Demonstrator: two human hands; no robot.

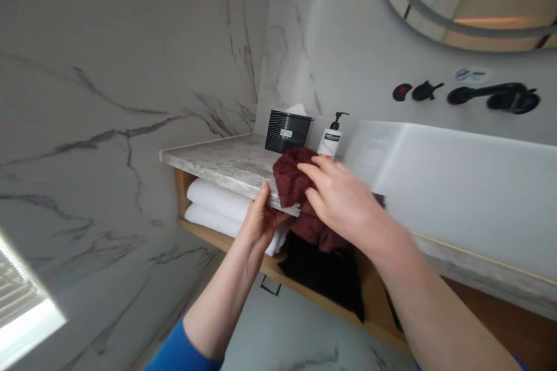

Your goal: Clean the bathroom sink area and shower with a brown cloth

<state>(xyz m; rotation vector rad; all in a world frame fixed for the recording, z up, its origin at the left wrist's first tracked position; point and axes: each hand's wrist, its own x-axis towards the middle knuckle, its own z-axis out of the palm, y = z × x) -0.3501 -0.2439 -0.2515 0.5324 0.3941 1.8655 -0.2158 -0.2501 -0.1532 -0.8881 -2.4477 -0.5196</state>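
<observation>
A dark red cloth [292,177] lies bunched over the front edge of the marble countertop [226,159] and hangs down below it. My right hand [343,200] rests on the cloth with its fingers stretched flat and pressed onto it. My left hand [261,217] reaches up under the counter edge beside the cloth. Its thumb lies against the edge and its fingers curl underneath, where they are hidden.
A black tissue box [288,130] and a white pump bottle [331,139] stand at the back of the counter. A white basin [456,179] sits to the right under black wall taps [491,95]. The wooden shelf [226,237] below holds folded white towels [217,203] and a black cloth [324,272].
</observation>
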